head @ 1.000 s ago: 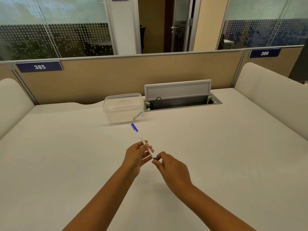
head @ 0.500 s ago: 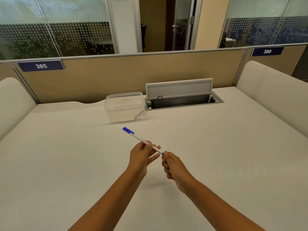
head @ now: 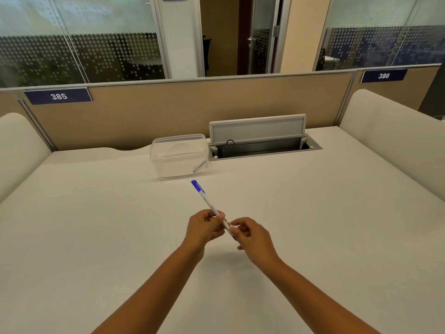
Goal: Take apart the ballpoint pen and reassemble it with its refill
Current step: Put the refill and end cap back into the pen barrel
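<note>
A white ballpoint pen (head: 209, 204) with a blue cap at its far end is held above the white desk (head: 96, 225). It slants away from me, up and to the left. My left hand (head: 204, 227) grips the barrel around its middle. My right hand (head: 250, 235) pinches the near end of the pen, where a small blue part shows between the fingers. That near tip is mostly hidden by my fingers.
A clear plastic box (head: 179, 155) with a lid stands at the back of the desk, with something small inside. Right of it is an open cable hatch (head: 262, 143) with a raised flap. Padded dividers rise at both sides.
The pen has swung from lying flatter and pointing left to a steeper slant away from me. My right hand's fingers have loosened around the near end.
</note>
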A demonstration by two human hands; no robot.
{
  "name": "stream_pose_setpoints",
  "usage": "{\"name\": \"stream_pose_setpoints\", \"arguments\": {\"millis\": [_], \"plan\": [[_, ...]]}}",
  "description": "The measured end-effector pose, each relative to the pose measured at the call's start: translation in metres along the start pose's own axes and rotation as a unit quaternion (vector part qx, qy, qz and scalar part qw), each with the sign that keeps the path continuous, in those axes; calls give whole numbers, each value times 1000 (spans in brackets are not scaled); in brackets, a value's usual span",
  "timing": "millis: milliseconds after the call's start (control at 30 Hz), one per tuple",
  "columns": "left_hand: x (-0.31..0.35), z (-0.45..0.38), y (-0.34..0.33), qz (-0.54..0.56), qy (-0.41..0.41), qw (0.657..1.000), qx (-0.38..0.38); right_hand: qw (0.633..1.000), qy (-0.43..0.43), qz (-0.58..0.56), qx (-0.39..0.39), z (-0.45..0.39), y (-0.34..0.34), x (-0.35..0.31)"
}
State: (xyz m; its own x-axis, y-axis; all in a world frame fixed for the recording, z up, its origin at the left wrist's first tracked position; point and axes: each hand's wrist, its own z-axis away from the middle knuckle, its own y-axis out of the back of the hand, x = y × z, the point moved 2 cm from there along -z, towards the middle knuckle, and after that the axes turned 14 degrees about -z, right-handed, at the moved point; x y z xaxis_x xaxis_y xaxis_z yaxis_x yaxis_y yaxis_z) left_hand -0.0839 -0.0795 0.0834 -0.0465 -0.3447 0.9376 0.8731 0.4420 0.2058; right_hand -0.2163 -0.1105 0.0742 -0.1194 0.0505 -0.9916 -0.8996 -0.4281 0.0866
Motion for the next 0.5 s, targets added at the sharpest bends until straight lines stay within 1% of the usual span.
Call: {"name": "stream_pose_setpoints", "arguments": {"millis": [67,133,233,300,367,433,500], "plan": [[-3,0,-5,-37,4,999,16,998,53,10,21,1,0,1],[-7,-1,-9,-73,5,997,25,995,84,43,37,0,-1,4],[-10,-3,-13,-123,-9,992,15,990,106,86,47,-1,-1,10],[-13,-5,-13,-183,-28,983,5,985,113,115,59,-2,3,14],[-20,-7,-9,-259,-48,964,27,981,101,151,75,-4,8,19],[-30,-7,-2,-340,-74,935,69,978,76,175,83,-5,14,25],[-43,-8,7,-397,-104,907,94,978,58,185,83,-4,18,32]]}}
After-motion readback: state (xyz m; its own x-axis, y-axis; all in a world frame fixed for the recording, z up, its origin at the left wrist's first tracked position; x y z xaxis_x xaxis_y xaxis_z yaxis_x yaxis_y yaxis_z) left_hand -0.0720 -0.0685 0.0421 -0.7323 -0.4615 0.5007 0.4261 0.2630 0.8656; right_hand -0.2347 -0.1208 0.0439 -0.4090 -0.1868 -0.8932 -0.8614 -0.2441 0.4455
